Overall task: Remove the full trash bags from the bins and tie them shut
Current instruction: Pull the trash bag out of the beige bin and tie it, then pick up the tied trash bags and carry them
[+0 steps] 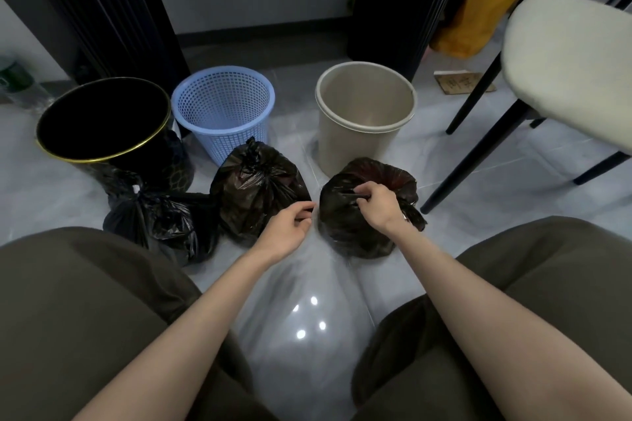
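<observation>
Three black trash bags lie on the tiled floor between your knees and the bins. The left bag (150, 219) leans against the black bin (171, 164), and the middle bag (253, 191), its top bunched into a knot, sits just before the blue basket (236, 143). The right bag (345, 229) sits before the beige bin (355, 150). Your right hand (376, 205) pinches the gathered plastic on top of the right bag. Your left hand (290, 225) hangs between the middle and right bags with its fingers curled; you cannot tell whether it grips any plastic.
</observation>
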Available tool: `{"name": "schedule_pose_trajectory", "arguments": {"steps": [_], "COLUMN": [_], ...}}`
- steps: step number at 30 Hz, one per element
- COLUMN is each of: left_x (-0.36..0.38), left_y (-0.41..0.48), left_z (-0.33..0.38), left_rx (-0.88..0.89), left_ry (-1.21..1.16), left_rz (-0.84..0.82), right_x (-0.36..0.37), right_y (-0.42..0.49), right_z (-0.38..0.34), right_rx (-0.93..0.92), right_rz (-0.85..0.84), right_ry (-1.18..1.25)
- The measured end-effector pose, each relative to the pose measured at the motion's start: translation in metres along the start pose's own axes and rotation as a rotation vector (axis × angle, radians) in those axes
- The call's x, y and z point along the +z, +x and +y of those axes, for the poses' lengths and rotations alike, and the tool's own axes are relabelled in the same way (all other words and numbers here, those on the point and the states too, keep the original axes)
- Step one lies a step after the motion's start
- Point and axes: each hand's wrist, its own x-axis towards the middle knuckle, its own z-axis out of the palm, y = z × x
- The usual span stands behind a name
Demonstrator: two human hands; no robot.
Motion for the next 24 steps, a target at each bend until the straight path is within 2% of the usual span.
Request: {"name": "schedule_pose_trajectory", "arguments": {"steps": [4,8,12,24], "left_x": [-0.006,-0.027,-0.056,-0.168], "left_y": [0.0,-0.001,-0.011,-0.055], "left_z": [0.013,0.035,0.057,0.116], "left_rx": [0.039,0.101,0.164,0.256], "left_ry": [0.017,0.006,0.09,0.144], "left_rz": [0.03,0.135,0.175,0.304], "right_x": [-0.011,-0.034,-0.061,-0.118], "right_y": [-0.007,-0.023,-0.046,-0.096], "right_z": [-0.028,-0.061,-0.088,-0.179], "right_rx": [-0.118,-0.221,-0.315,-0.473], "right_rz": [0.006,0.05,0.072,0.05], "right_ry": [-0.027,-0.048,-0.063,-0.061]}}
